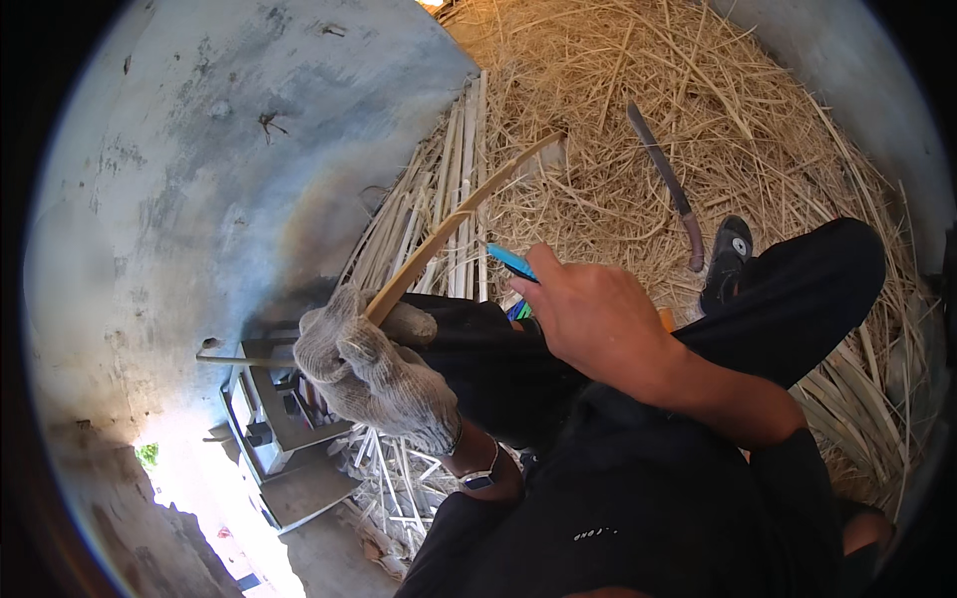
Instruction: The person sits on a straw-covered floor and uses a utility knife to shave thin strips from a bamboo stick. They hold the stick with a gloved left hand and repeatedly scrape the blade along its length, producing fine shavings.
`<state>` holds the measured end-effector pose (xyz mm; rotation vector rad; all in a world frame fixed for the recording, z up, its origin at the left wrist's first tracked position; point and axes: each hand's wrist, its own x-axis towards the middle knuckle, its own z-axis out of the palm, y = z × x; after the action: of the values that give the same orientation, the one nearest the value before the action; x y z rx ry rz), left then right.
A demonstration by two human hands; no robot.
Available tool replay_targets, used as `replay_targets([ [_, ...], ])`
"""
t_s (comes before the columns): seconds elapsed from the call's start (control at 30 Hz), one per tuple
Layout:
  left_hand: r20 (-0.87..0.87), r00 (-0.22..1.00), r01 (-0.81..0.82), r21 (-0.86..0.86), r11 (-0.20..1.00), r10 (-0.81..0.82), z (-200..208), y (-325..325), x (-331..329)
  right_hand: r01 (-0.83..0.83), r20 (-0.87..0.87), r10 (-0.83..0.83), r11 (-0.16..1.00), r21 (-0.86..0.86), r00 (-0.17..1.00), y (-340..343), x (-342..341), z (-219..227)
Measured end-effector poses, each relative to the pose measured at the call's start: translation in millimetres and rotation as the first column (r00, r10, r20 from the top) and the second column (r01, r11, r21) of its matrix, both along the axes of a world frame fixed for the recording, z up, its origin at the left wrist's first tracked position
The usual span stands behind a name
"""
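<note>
left hand (374,374) in knit glove, centre-left of frame, fist closed round a bamboo strip (454,224) running up-right over the straw (698,110). right hand (588,314) bare, centre, gripping a blue-handled tool (513,263). long knife (666,184) lies on straw upper right.

left side: the grey wall (199,149) closes off passage beyond the stacked bamboo slats (454,189).
ahead: open room above the straw (618,90); a long knife (663,179) lies across it.
right: the raised knee (817,269) and a sandal (726,261) block the way.
low left: a small machine (274,419) stands in the path.
</note>
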<state>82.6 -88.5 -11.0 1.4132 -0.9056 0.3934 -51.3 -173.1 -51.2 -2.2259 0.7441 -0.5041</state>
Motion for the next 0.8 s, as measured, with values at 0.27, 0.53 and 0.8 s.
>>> replay_targets([
  [0.27,0.001,0.999,-0.048,0.017,0.999,0.048,3,-3,2,0.051,0.176,-0.014,0.977,-0.206,0.984,-21,36,-37],
  [0.53,-0.028,0.999,0.019,-0.022,1.000,-0.020,-2,-2,-1,0.024,0.178,0.016,0.976,-0.218,0.984,-14,33,-25],
  [0.8,0.012,0.999,0.037,-0.005,0.999,-0.036,-1,0,0,0.101,0.116,-0.075,0.966,-0.239,0.990,-33,47,-28],
])
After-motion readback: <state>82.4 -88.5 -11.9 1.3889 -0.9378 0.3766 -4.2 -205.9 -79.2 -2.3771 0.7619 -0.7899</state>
